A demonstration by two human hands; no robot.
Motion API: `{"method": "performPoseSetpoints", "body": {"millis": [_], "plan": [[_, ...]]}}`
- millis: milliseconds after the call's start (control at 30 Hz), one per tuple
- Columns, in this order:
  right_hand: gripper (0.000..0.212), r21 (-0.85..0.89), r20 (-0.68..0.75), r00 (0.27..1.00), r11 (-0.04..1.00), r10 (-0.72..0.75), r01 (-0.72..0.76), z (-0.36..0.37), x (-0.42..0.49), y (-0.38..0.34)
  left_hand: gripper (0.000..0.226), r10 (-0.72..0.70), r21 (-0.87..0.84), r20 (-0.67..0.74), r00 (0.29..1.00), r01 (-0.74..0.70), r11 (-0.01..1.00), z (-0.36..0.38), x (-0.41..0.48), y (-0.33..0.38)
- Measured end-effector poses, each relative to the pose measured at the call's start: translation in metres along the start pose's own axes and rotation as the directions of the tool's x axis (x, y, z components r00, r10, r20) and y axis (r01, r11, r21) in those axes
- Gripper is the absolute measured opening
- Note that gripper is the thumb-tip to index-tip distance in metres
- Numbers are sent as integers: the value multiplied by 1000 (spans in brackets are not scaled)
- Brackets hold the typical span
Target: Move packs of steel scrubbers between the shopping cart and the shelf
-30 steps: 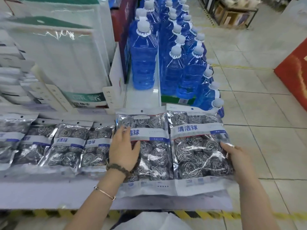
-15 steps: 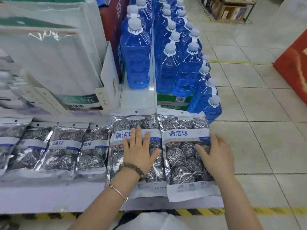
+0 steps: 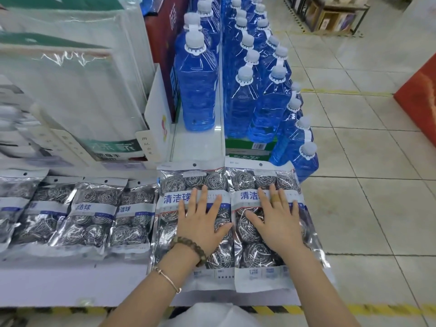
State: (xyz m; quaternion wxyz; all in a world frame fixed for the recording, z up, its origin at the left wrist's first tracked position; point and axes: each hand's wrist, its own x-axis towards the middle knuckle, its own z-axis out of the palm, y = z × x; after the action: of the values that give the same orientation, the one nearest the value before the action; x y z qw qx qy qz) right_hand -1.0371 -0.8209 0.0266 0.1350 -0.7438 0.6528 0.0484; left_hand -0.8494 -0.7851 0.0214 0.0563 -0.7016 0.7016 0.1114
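Observation:
Two large silver packs of steel scrubbers lie side by side at the right end of the white shelf point(image 3: 59, 286). My left hand point(image 3: 200, 220) presses flat on the left pack point(image 3: 172, 185), fingers straight and spread. On the right pack point(image 3: 259, 253) my right hand point(image 3: 273, 218) lies the same way, palm down, with a plaster on one finger. Smaller scrubber packs point(image 3: 92, 218) sit in a row to the left on the same shelf. No shopping cart is in view.
Tall blue liquid bottles point(image 3: 198, 83) stand in rows just behind the packs. White boxed goods point(image 3: 77, 90) fill the back left. Tiled floor point(image 3: 377, 197) lies to the right, with a red display point(image 3: 420, 100) at the far right edge.
My right hand came off the right pack's outer edge and now lies flat on top of it. My left hand stayed flat on the left pack, and both packs slid deeper onto the shelf.

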Motion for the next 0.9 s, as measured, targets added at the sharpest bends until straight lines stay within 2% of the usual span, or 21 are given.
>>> {"method": "performPoseSetpoints", "body": {"millis": [100,167,367,500,667,900], "plan": [[100,-16,-8,1000,1000,-9,9,6,-1,0,73,6,8,14,1000,-6,1000,1,0,-1],[103,-14,-8,1000,1000,-7,7,8,0,0,72,14,13,20,1000,-14,1000,3,1,-1],[83,13,30,1000,1000,-8,8,-1,0,-3,72,41,32,27,999,-42,999,5,1,-6],[76,20,-7,998,998,-56,56,-4,4,-8,78,32,5,43,999,-32,999,1,0,-4],[92,11,-7,998,998,-62,62,5,10,-9,76,-14,-19,23,1000,15,1000,-2,4,7],[99,-21,-30,998,998,-58,58,10,11,-10,76,-13,31,19,1000,12,999,5,8,8]]}}
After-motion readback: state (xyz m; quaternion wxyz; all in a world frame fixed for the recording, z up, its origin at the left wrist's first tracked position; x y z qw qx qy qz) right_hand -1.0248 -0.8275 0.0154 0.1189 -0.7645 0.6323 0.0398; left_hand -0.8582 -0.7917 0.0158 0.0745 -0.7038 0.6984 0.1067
